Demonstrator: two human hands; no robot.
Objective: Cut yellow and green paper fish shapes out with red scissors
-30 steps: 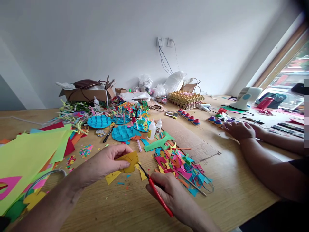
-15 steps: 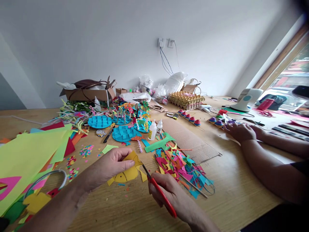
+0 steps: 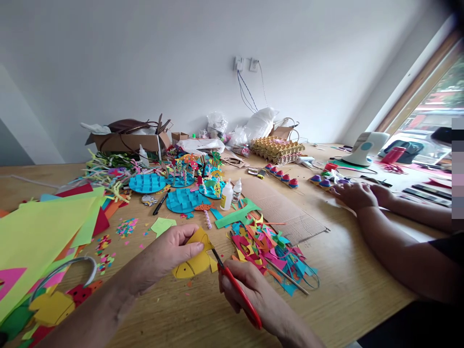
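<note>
Between the thumb and fingers of my left hand [image 3: 181, 249] is a piece of yellow paper [image 3: 197, 263] with a fish-like shape drawn on it, an eye dot and curved lines. My right hand [image 3: 246, 290] is closed around the red handles of a pair of scissors [image 3: 243, 297]. Their dark blades meet the paper's upper right edge, by the narrow end of the drawn outline. A small yellow scrap [image 3: 214, 264] sits just below the blades. To the right lies a heap of coloured paper scraps [image 3: 264, 241] with a thin stick [image 3: 290, 277] on it.
Blue paper discs [image 3: 186, 200] with small decorations, glue bottles [image 3: 226, 195] and a black marker [image 3: 161, 202] lie beyond my hands. Coloured sheets [image 3: 47, 227] spread at left. A cardboard sheet [image 3: 279, 208] is right of centre. Another person's hands [image 3: 357, 195] work at right, near painted egg-carton cups [image 3: 321, 181].
The view has shifted slightly, so most things sit a little further left. The scissors stay at the paper's upper right edge, and both hands keep their hold.
</note>
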